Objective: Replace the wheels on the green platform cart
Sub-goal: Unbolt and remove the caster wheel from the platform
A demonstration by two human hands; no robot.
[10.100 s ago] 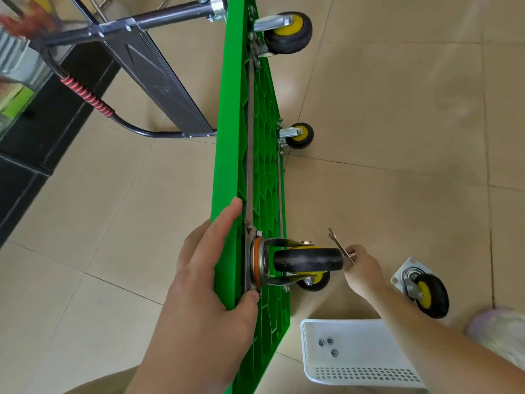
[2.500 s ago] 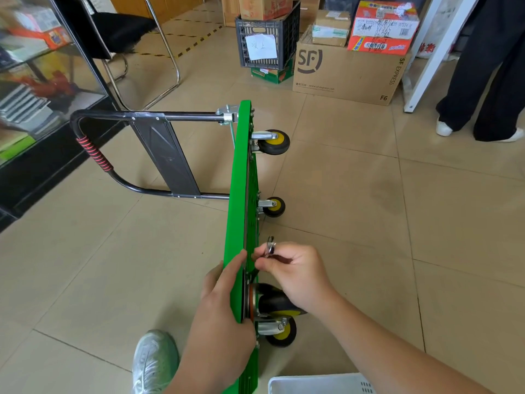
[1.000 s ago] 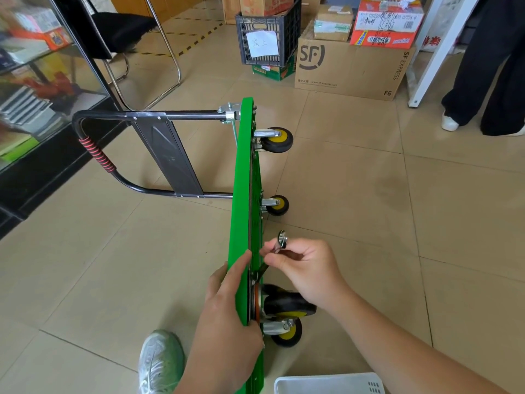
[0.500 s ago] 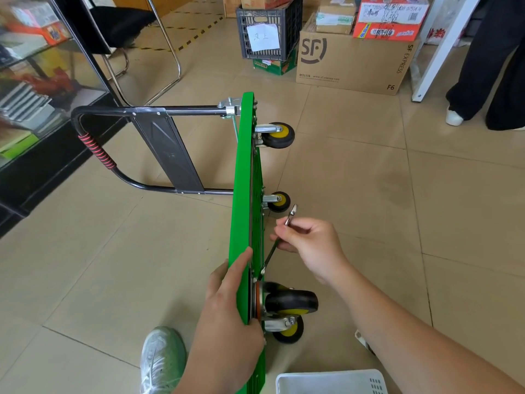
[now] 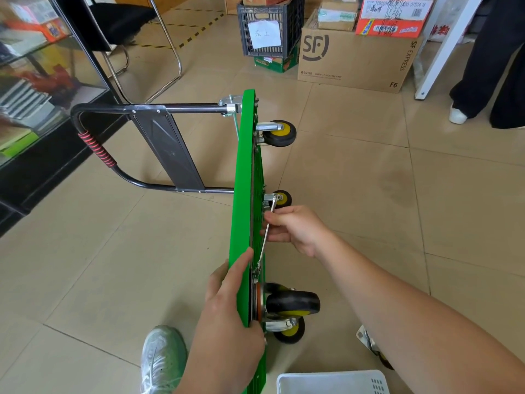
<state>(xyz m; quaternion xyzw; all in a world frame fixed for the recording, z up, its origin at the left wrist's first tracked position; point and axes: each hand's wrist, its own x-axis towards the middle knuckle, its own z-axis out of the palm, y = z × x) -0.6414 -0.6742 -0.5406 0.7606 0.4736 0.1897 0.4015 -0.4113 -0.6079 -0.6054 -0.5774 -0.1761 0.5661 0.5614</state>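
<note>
left hand (image 5: 227, 317) clamps the edge of the green cart (image 5: 243, 223), which stands on its side on the tiled floor. right hand (image 5: 298, 228) pinches a slim wrench (image 5: 265, 240), its low end at the near wheel (image 5: 292, 304) mount. white basket (image 5: 332, 383) sits bottom right, contents out of view.

Cart deck (image 5: 243, 194): bright green. Handle (image 5: 176, 108): black tube, with a red-and-black spiral-striped grip (image 5: 96, 149). Wheels (image 5: 279, 134): black tyres, yellow hubs, silver brackets. Wrench (image 5: 265, 237): silver. Near caster (image 5: 292, 302): orange ring at its mount. Floor (image 5: 369, 200): beige tile, thin dark joints; yellow-black dashed line far back. Basket (image 5: 332, 382): white. Shoe (image 5: 163, 356): pale grey-green. Box (image 5: 355, 59): brown cardboard, black lettering. Crate (image 5: 270, 24): dark grey, white paper label.
</note>
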